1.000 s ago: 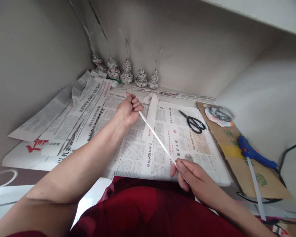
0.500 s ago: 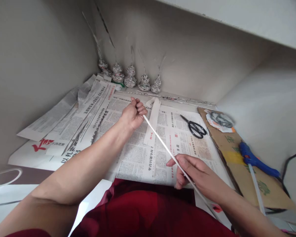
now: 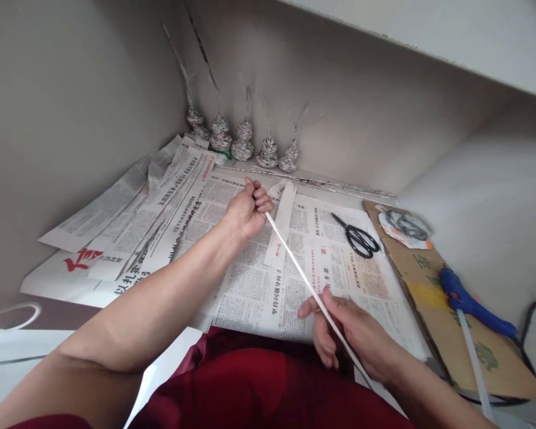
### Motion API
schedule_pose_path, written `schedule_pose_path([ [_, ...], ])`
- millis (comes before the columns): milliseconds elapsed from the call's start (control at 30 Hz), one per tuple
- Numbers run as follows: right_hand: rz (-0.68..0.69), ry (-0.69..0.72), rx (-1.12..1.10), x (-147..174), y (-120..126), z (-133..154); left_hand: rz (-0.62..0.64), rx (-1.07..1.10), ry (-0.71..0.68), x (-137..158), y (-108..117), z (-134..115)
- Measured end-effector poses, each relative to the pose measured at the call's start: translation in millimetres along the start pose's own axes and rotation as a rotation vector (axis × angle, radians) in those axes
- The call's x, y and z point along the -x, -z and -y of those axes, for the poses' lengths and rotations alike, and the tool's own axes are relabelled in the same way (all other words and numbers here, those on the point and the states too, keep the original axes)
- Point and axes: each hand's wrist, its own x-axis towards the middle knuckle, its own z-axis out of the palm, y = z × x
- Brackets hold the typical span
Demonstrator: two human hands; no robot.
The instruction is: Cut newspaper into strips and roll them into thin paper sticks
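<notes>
My left hand (image 3: 251,207) is closed round one end of a thin white rolled-paper stick (image 3: 295,256). The stick slants down to the right, above the newspaper (image 3: 245,298). Lower along it, my right hand (image 3: 346,330) holds the stick loosely between thumb and fingers, its other fingers partly spread. The stick's lower end runs past my right wrist towards the red clothing. A cut newspaper strip (image 3: 277,241) lies beneath the stick, near my left hand.
Black scissors (image 3: 361,239) lie to the right. Beyond them, cardboard (image 3: 422,280) carries a wire coil (image 3: 406,225) and a blue glue gun (image 3: 473,304). Several woven paper gourds (image 3: 242,143) stand along the back wall, behind thin paper sticks (image 3: 335,183). Newspaper strips (image 3: 134,208) are piled left.
The view has shifted slightly, so the table things appear a little further right and lower. My right hand's fingers have opened somewhat around the stick; my left hand keeps its grip.
</notes>
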Motion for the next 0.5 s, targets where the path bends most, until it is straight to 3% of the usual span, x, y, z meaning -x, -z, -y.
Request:
schedule_pose_path([
  [167, -0.118, 0.114, 0.331, -15, -2, 27, 0.017, -0.011, -0.001, 0, 1, 1],
  [267, -0.076, 0.137, 0.170, -20, -3, 24, 0.015, -0.006, -0.006, 0, 0, 0],
  [400, 0.093, 0.066, -0.187, -18, -3, 11, 0.022, -0.006, 0.023, 2, -2, 2],
  [500, 0.126, 0.001, -0.112, -21, -3, 14, 0.015, -0.011, 0.016, 1, -1, 5],
])
